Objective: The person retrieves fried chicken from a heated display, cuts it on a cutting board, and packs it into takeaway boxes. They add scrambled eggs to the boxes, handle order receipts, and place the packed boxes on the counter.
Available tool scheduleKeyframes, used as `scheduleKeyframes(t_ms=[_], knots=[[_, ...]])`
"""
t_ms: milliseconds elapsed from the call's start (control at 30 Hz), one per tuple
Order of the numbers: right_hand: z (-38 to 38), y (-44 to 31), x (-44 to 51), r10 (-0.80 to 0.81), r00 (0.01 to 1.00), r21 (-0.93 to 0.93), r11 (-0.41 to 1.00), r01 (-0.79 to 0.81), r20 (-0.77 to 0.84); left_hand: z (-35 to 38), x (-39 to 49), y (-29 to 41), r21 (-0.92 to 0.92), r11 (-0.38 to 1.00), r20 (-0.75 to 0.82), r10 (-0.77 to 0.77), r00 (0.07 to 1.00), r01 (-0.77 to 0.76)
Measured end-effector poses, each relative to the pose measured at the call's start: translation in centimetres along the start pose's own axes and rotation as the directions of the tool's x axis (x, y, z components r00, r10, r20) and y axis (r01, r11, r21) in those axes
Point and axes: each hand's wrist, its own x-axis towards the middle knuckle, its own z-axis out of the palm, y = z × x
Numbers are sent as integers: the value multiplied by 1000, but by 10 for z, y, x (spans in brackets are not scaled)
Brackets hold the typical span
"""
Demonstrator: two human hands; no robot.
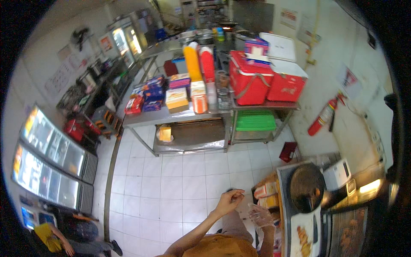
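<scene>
My left hand [230, 199] is bare and held out over the tiled floor, above my leg. Its fingers are curled in, and blur hides whether anything small is between them. A loose transparent plastic glove covers my right hand [262, 216], which is just right of the left and apart from it. That hand is nearest to the counter [284, 221] on my right and the cartons [267, 195] on its shelf. On the countertop lies a white tray [293, 233] with pieces of brown food [304, 239]. Behind it is a round dark pan or plate [306, 188].
A steel table [147, 119] ahead bears boxes [176, 98] and stacked cups [192, 64]. Red cooler boxes [250, 83] stand beside it. A fire extinguisher [322, 117] hangs on the right wall. Lit display fridges [48, 173] and a seated person [67, 244] are at left.
</scene>
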Motion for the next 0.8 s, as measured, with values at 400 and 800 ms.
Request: scheduleKeyframes(t_ms=[400,800], knots=[[93,-131,369,-51,997,-257,966,35,-56,-324,288,-106,-290,956,-587,-206,783,35],[221,-255,517,-51,993,-681,731,-35,-106,-709,433,-300,-814,537,-561,-825,61,-222]])
